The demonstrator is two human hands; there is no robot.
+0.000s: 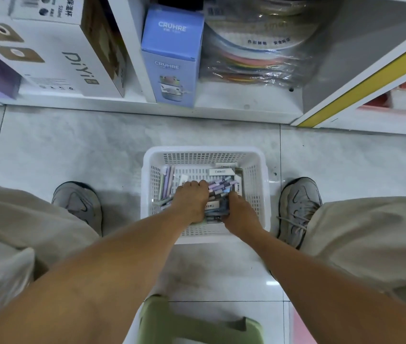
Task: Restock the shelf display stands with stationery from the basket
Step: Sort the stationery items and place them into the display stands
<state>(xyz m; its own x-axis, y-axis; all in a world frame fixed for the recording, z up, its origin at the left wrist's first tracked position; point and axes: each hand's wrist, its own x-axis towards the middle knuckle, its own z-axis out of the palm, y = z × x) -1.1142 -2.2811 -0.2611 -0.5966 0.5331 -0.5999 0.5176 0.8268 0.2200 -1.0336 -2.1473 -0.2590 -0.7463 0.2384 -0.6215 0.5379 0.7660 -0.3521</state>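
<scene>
Two hands are down in the white plastic basket (205,155) on the floor tiles (73,150), both in the heap of stationery (221,187) – pens, markers, small labelled boxes. Left hand (192,202) has fingers curled over the top of a bundle of purple-capped pens (223,183); it looks to be clutching several at once, tho the exact count is hidden under the knuckles. Right hand (240,209) is pushed in just beside it w/ fingers buried among the dark-barrelled pens, so can't tell if it grips anything or only rakes thru.

Risks, as I judge them:
- Grabbing too many loose pens in one fist – some prob slide out on the lift and drop back or onto the tiles, rolling under the shelf unit (172,112).
- The two hands are nearly touching; pulling up together could snag one bundle on the other & scatter the pile.
- Mixed stock: boxes (221,172) and pastel pens (167,180) at the left wall are tangled w/ the rest, so a blind grab may bring up the wrong type for the stand.
- Basket sits between the grey sneakers (80,204), near the green stool (197,324); a shifted foot could nudge or tip it.
- Display stands aren't in view, so the carry is likely a reach upward w/ a loose handful
</scene>
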